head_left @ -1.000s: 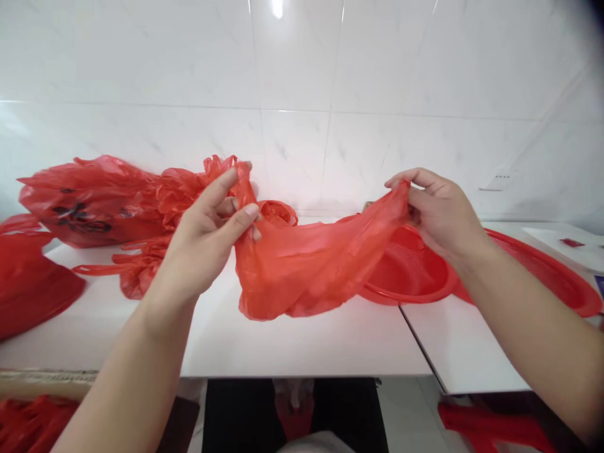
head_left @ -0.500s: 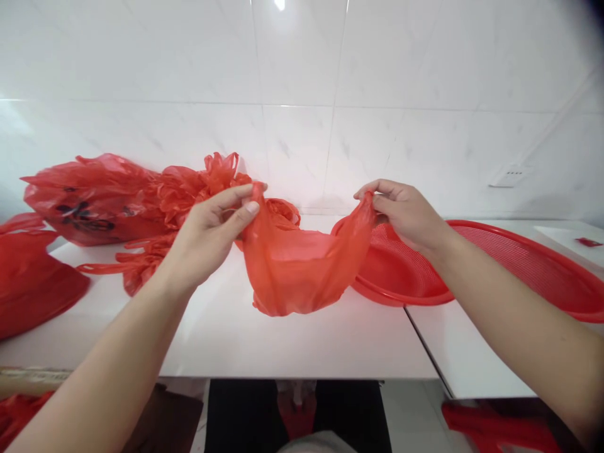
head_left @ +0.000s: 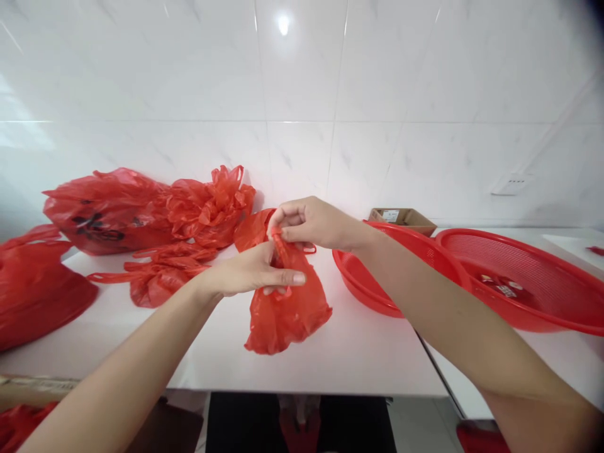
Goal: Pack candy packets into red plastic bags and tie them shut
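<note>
A thin red plastic bag [head_left: 283, 314] hangs bunched above the white table [head_left: 330, 352], held by both hands at its top. My right hand [head_left: 311, 223] pinches the gathered handles from above. Just below it, my left hand [head_left: 255, 274] is wrapped round the bag's neck, fingers pointing right. The bag's lower part droops down onto the table in front of me.
More red plastic bags [head_left: 155, 220] are heaped at the back left, another red bag [head_left: 33, 289] at the far left edge. Two red mesh baskets [head_left: 377, 283] [head_left: 528, 283] stand at the right, with a small cardboard box [head_left: 401, 218] behind them against the tiled wall.
My hands came together from wide apart, gathering the spread-open bag into a bunch. The right hand moved left over the left hand.
</note>
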Demonstrator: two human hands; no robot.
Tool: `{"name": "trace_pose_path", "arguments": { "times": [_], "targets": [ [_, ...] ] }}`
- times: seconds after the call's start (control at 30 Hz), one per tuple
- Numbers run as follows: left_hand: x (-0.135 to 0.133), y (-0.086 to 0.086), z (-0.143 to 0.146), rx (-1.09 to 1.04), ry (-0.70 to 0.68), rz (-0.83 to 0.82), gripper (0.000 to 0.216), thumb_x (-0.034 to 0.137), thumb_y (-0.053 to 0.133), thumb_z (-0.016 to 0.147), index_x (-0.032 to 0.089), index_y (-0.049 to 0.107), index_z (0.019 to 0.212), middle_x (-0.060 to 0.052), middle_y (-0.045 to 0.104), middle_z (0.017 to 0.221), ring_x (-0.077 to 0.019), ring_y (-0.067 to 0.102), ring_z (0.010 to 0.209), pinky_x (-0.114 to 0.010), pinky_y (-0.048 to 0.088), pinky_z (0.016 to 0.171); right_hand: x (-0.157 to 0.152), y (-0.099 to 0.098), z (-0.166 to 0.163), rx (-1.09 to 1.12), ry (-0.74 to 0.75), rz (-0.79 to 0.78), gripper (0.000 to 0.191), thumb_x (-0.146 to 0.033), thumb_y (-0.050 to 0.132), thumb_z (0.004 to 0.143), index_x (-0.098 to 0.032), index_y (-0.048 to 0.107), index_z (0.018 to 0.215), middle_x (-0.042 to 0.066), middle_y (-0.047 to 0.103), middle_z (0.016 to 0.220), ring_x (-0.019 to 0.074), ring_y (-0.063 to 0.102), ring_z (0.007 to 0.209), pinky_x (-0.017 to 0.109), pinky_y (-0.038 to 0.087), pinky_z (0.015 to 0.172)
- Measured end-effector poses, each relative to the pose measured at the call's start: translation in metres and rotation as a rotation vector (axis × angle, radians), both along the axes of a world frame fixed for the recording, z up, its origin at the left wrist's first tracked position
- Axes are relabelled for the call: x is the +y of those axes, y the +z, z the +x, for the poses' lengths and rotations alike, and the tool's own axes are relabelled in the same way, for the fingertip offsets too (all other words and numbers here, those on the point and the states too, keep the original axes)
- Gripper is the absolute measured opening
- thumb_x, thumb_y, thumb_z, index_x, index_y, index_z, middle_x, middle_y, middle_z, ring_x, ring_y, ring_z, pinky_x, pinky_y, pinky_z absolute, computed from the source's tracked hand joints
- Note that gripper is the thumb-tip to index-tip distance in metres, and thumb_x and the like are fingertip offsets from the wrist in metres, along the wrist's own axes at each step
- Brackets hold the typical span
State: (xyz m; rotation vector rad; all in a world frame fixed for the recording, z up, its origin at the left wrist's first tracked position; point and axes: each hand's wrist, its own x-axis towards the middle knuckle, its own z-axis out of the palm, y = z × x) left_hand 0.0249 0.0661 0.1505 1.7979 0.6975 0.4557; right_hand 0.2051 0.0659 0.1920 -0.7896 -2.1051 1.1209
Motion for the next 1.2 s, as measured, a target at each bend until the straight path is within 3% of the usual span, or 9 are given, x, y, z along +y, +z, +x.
{"name": "trace_pose_path", "arguments": {
  "times": [0.13, 0.27, 0.37, 0.47, 0.57, 0.73, 0.87, 1.0, 1.2],
  "targets": [
    [0.002, -0.005, 0.003, -0.061, 0.15, -0.122, 0.025, 0.045, 0.06, 0.086, 0.021, 0.064, 0.082, 0.011, 0.018, 0.05, -0.0053, 0.019, 0.04, -0.02, 0.035, 0.042, 0.003, -0.013, -0.008, 0.022, -0.112, 0.091, 0.018, -0.015, 0.055, 0.082, -0.019, 0.06, 0.099, -0.003, 0.062, 0.075, 0.0051, 0.048, 0.051, 0.017, 0.039, 0.045],
    [0.008, -0.009, -0.001, -0.12, 0.251, -0.178, 0.031, 0.047, 0.053, 0.09, 0.02, 0.057, 0.074, 0.01, 0.014, 0.054, -0.0064, 0.012, 0.042, -0.019, 0.022, 0.038, 0.01, -0.032, 0.007, 0.028, -0.205, 0.139, 0.024, -0.023, 0.064, 0.08, -0.019, 0.058, 0.103, 0.003, 0.063, 0.099, 0.0095, 0.058, 0.072, 0.022, 0.05, 0.06],
    [0.013, -0.014, -0.003, -0.13, 0.261, -0.202, 0.044, 0.049, 0.053, 0.089, 0.021, 0.041, 0.059, 0.01, 0.016, 0.051, -0.006, 0.013, 0.042, -0.021, 0.029, 0.042, 0.012, -0.045, 0.016, 0.024, -0.134, 0.036, 0.017, -0.024, 0.064, 0.081, -0.017, 0.057, 0.094, 0.001, 0.062, 0.084, 0.0109, 0.058, 0.072, 0.026, 0.051, 0.066],
    [0.017, -0.019, -0.003, -0.167, 0.241, -0.171, 0.038, 0.048, 0.052, 0.09, 0.02, 0.048, 0.064, 0.007, 0.035, 0.049, -0.0074, 0.03, 0.043, -0.025, 0.04, 0.051, -0.003, -0.049, 0.016, 0.11, -0.218, 0.093, 0.008, -0.021, 0.061, 0.082, -0.018, 0.055, 0.084, -0.002, 0.058, 0.075, 0.0102, 0.056, 0.068, 0.027, 0.05, 0.066],
    [0.018, -0.019, -0.005, -0.184, 0.2, -0.059, 0.029, 0.042, 0.056, 0.087, 0.018, 0.058, 0.07, 0.0, 0.056, 0.064, -0.0124, 0.051, 0.057, -0.027, 0.045, 0.058, -0.028, -0.045, 0.01, 0.084, -0.212, 0.207, 0.003, -0.019, 0.06, 0.083, -0.019, 0.058, 0.084, -0.001, 0.061, 0.081, 0.0118, 0.058, 0.077, 0.029, 0.049, 0.075],
    [0.015, -0.015, -0.008, -0.004, 0.128, 0.171, 0.012, 0.024, 0.061, 0.078, 0.019, 0.062, 0.067, 0.002, 0.053, 0.062, -0.0127, 0.049, 0.061, -0.026, 0.042, 0.059, -0.032, -0.057, 0.002, 0.117, -0.276, 0.369, 0.012, -0.028, 0.056, 0.09, -0.024, 0.062, 0.099, 0.001, 0.063, 0.102, 0.0156, 0.056, 0.1, 0.034, 0.042, 0.094],
    [0.012, -0.025, -0.002, 0.03, 0.155, 0.322, 0.017, 0.009, 0.049, 0.07, 0.019, 0.062, 0.073, 0.004, 0.05, 0.061, -0.0108, 0.047, 0.057, -0.024, 0.039, 0.056, -0.002, -0.091, -0.006, 0.229, -0.355, 0.084, 0.03, -0.039, 0.038, 0.099, -0.024, 0.057, 0.115, 0.002, 0.062, 0.106, 0.0143, 0.056, 0.103, 0.03, 0.043, 0.093],
    [0.011, -0.041, 0.003, 0.115, 0.352, 0.663, 0.026, 0.001, 0.044, 0.065, 0.02, 0.057, 0.077, 0.004, 0.059, 0.067, -0.0122, 0.054, 0.061, -0.023, 0.04, 0.058, 0.01, -0.119, -0.012, 0.402, -0.292, -0.126, 0.029, -0.039, 0.043, 0.097, -0.022, 0.06, 0.112, 0.003, 0.063, 0.099, 0.0145, 0.059, 0.092, 0.029, 0.047, 0.085],
    [0.012, -0.054, 0.006, 0.027, 0.441, 0.991, 0.037, -0.001, 0.042, 0.075, 0.02, 0.06, 0.099, -0.004, 0.065, 0.105, -0.0175, 0.061, 0.096, -0.029, 0.048, 0.08, 0.006, -0.127, -0.007, 0.433, -0.114, -0.331, 0.017, -0.034, 0.053, 0.092, -0.021, 0.062, 0.099, 0.001, 0.062, 0.09, 0.0139, 0.058, 0.083, 0.031, 0.047, 0.082]
  ]
}}
